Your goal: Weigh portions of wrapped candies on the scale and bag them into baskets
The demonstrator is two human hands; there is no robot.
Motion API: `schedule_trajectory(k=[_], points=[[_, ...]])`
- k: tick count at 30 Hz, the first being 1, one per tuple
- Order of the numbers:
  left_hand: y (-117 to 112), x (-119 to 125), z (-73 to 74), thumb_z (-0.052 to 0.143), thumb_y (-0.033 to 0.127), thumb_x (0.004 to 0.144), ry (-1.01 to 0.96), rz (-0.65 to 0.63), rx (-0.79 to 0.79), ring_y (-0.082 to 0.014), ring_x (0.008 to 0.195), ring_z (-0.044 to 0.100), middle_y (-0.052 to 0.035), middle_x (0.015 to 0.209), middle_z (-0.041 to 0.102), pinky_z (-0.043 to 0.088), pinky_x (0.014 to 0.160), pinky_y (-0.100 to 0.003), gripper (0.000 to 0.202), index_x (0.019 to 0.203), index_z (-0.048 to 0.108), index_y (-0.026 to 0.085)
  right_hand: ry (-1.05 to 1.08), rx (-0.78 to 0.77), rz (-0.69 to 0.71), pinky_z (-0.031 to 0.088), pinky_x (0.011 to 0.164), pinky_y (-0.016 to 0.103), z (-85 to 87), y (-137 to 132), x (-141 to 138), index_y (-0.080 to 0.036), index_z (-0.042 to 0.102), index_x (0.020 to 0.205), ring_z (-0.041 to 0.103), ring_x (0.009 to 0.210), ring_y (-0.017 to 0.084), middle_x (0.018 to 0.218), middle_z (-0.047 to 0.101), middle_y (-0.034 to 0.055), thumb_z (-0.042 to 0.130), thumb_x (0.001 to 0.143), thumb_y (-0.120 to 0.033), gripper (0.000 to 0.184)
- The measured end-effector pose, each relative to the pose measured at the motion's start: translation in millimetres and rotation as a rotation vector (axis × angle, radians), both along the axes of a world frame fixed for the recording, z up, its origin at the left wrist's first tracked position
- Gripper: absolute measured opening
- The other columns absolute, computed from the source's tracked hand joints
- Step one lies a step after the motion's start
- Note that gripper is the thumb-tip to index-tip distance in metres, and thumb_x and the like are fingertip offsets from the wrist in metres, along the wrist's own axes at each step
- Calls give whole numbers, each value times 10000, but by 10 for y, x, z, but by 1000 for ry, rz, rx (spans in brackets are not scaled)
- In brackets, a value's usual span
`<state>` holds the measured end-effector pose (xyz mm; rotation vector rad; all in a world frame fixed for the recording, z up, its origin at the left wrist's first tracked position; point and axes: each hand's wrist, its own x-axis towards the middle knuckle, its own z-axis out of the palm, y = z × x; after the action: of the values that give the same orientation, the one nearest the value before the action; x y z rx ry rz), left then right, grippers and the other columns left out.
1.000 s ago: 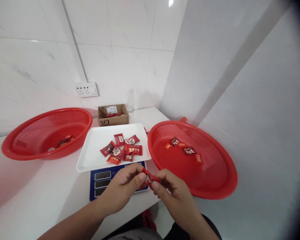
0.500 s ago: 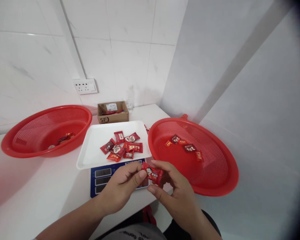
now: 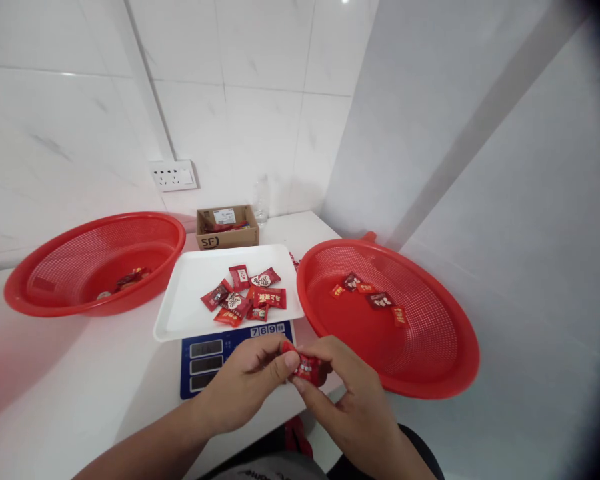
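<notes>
My left hand and my right hand meet over the table's front edge, both pinching one small red sweet packet between thumb and fingers. Just beyond them a blue scale carries a white tray with several red packets heaped on its right half. A red mesh basket on the right holds several packets. A second red mesh basket on the left holds a few packets too.
A small cardboard box stands against the tiled wall behind the tray, with a clear bottle beside it. A wall socket sits above. The white table ends in a wall corner at the right.
Both hands have kept hold of the red packet and turned it between the fingers. It rose slightly, then came back down near the scale's front.
</notes>
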<state>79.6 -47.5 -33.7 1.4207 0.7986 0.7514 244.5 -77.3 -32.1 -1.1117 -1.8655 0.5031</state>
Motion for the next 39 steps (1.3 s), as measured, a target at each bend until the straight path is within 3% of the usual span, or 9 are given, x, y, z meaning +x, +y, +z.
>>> schedule_trajectory(k=[7,9,13,16,21,26,32,39], points=[[36,-27,-16,477,456,884,87,40,127,-117,631,434,12,663,490,362,598,-234,352,705,516,155,-50,-57,-40,511,577,250,-82,5,-3,-223,574,1059,611,652,136,824,669,18,578,822,-244,238],[114,-86,-20,467,444,889,217,139,291,-130,644,469,4,676,520,377,606,-246,335,723,539,162,-53,-69,-63,519,567,249,-98,16,12,-215,556,1128,604,639,132,824,665,25,554,838,-257,293],[404,-295,-44,466,357,903,529,471,686,-160,743,537,-12,762,586,406,683,-272,229,789,571,188,-65,-128,-142,534,595,256,-122,46,93,-213,552,1154,615,674,136,854,656,38,499,874,-273,291],[635,-450,-93,458,347,906,776,582,793,-198,840,565,-33,836,625,426,740,-305,202,847,585,201,-85,-161,-192,539,607,277,-153,58,171,-217,574,1121,619,695,147,892,658,53,480,890,-305,265],[810,-560,-208,425,284,910,1008,531,739,-264,974,568,-71,1001,659,450,779,-369,208,950,613,204,-113,-176,-206,546,648,292,-215,66,251,-207,585,1099,631,774,161,932,657,61,465,905,-329,259],[793,-573,-258,432,233,898,1000,462,705,-245,968,583,-71,1008,671,465,819,-374,215,998,619,193,-124,-177,-201,546,667,294,-240,77,282,-208,585,1093,635,797,163,941,658,59,459,908,-337,258],[728,-554,-195,468,263,887,973,411,679,-224,942,594,-52,961,669,483,797,-355,190,981,624,210,-149,-180,-199,550,644,290,-240,86,287,-212,598,1081,646,807,175,953,669,64,460,903,-335,257],[687,-515,-208,461,287,904,932,362,749,-236,977,570,-61,1011,658,476,841,-400,199,971,628,203,-199,-216,-167,552,690,333,-250,89,287,-225,584,1104,653,862,196,999,669,74,455,903,-318,257]])
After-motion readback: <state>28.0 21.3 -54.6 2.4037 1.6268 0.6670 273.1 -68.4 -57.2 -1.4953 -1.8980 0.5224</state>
